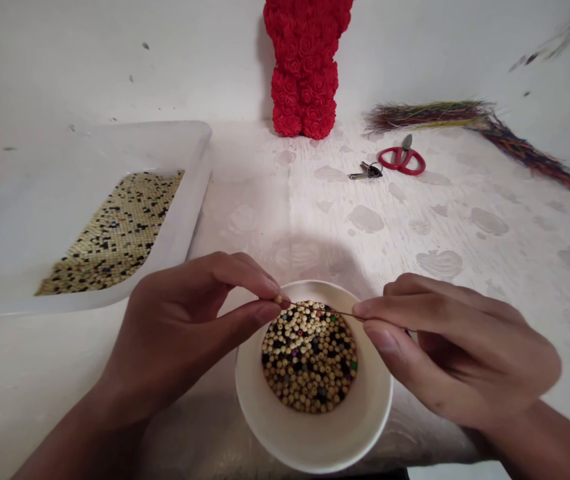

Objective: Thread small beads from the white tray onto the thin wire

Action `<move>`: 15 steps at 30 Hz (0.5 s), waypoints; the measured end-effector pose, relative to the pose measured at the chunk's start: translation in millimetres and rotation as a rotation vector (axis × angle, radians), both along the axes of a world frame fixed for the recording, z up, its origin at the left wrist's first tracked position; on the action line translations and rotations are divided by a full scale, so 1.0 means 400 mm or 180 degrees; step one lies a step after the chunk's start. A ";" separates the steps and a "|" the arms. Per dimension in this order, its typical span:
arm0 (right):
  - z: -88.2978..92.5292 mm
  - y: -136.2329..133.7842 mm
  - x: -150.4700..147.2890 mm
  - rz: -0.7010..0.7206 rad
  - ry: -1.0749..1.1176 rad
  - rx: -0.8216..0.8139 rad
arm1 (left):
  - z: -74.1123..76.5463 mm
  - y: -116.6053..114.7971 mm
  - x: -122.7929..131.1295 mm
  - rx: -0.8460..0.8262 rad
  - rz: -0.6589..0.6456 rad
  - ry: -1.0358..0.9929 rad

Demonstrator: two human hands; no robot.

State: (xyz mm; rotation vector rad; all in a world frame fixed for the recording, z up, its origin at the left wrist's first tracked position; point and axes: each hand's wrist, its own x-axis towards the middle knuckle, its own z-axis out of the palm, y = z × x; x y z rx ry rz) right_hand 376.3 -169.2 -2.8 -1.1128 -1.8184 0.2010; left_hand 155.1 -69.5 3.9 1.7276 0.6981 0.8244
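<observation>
Over the bowl: both my hands meet above the white bowl [265, 427], which sits at the near edge of the counter [465, 220], likely so a dropped bead falls back in.
Left hand: my left hand [185, 320] has thumb and forefinger pinched narrow on one pale bead [279, 299].
Right hand: my right hand [455, 353] nips a thin wire [337, 311] close to its end for control, fingers closed on it, tip aimed at the bead.
Bowl contents: loose beads [309, 360], mostly pale, some dark or coloured.
Left of me: a white tray [15, 233] holding a flat layer of tray beads [115, 233], near my left hand.
Far side: red scissors [403, 160], keys [367, 171], a bundle of coloured strands [465, 117] and a red rose figure [305, 67], well apart from my hands.
</observation>
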 end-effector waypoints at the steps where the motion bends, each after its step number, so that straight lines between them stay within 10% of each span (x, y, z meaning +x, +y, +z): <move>1: 0.000 0.000 -0.001 -0.0005 -0.0001 -0.0003 | 0.000 0.000 0.000 -0.0010 0.0007 -0.0003; 15: -0.002 0.001 -0.002 -0.0036 0.0049 0.0033 | -0.002 0.000 -0.001 0.0002 -0.0008 0.0025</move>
